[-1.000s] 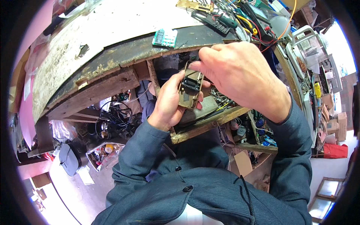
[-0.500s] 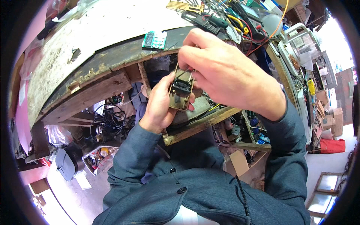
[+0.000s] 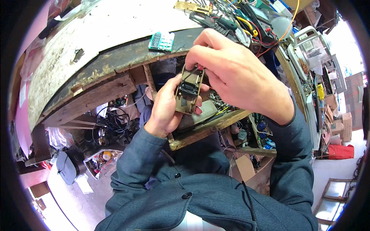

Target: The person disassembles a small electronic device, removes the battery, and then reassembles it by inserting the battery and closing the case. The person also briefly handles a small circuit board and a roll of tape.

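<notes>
My left hand (image 3: 165, 107) is wrapped round an olive-gold casing half (image 3: 186, 103), tilted with its hollow inside facing up. Inside the casing sits a black oval-rimmed part (image 3: 189, 87). Above its far end, my right hand (image 3: 239, 73) has thumb and forefinger pinched together. A small red thing (image 3: 200, 67) shows by those fingertips; what they grip is hidden behind the fingers. Beyond the hands, a green circuit board (image 3: 162, 41) with a digit display and pale buttons lies on the dark bench edge.
An open wooden drawer (image 3: 210, 131) holding parts and wires lies under my hands. Pliers with yellow handles (image 3: 246, 25), cables and a meter crowd the bench's far right. At lower left stands a box of odds and ends (image 3: 102, 163), beside a black cable bundle (image 3: 111, 125).
The casing and both hands have shifted slightly right in view, as has the bench. A red bit by my right fingertips shows more clearly. My left hand keeps its hold.
</notes>
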The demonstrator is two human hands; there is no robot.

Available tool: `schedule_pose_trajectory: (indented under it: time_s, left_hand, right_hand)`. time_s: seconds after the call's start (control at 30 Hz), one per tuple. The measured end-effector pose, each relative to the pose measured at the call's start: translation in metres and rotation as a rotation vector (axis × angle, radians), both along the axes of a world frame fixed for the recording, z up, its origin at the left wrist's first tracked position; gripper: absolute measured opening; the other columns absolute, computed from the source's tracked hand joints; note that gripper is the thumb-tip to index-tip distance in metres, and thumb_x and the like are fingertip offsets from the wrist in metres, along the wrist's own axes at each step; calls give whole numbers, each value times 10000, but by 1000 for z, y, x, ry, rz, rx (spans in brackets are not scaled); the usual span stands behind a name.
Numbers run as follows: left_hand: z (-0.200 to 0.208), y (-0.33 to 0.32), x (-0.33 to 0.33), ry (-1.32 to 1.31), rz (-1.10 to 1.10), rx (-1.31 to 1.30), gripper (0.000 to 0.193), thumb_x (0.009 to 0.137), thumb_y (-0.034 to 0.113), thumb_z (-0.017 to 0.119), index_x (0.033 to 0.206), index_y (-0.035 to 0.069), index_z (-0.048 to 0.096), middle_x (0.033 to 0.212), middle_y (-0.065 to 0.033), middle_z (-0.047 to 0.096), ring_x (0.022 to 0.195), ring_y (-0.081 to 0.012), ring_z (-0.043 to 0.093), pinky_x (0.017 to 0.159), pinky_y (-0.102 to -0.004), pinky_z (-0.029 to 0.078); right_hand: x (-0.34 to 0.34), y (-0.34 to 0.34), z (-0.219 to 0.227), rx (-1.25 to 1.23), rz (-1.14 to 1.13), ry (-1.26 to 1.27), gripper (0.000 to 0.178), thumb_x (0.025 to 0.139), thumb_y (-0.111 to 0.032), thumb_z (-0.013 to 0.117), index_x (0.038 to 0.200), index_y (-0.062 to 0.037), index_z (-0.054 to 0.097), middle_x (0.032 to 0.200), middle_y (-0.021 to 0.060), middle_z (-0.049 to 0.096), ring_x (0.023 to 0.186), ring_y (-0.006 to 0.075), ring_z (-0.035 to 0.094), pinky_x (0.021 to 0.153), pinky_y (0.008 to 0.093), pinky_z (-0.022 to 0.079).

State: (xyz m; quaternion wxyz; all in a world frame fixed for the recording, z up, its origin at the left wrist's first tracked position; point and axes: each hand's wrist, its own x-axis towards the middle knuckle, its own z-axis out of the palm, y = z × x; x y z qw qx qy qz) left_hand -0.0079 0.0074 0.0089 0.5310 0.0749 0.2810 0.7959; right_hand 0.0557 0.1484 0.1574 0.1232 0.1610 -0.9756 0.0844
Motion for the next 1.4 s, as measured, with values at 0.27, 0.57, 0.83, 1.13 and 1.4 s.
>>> schedule_pose_trajectory:
  time_s: [0.27,0.57,0.83,1.13,1.4]
  left_hand:
    - [2,-1,1,-45,28,3,446,1064,410,413,1139,17,610,902,-130,704,727,-252,705,618,-391,596]
    - [1,0,0,-38,32,13,443,1069,396,404,1193,13,590,990,-135,704,742,-247,706,622,-384,601]
    - [0,0,0,23,30,16,483,1082,379,329,1267,4,572,1121,-179,707,768,-195,662,632,-364,588]
    - [-2,-1,0,-9,48,15,497,1070,421,382,1215,-3,597,1066,-165,698,759,-230,688,627,-366,620]
    - [-3,0,0,-2,47,9,484,1067,428,402,1175,3,607,985,-137,693,756,-243,696,622,-370,627]
  right_hand:
    - [3,3,-5,-10,5,99,121,868,-85,690,945,-36,611,902,138,594,770,350,638,656,404,515]
    - [7,4,-2,-24,-17,60,131,841,-2,658,961,-30,614,909,133,578,784,351,620,671,402,509]
    - [17,5,6,-48,-8,57,123,834,22,653,943,-29,630,911,125,584,792,339,625,676,387,513]
    - [36,1,7,-61,-51,-33,120,839,18,663,943,-29,624,933,123,581,808,340,630,694,389,525]
    - [39,2,1,-74,-62,-52,123,848,18,659,956,-29,620,949,134,580,825,352,631,699,397,532]
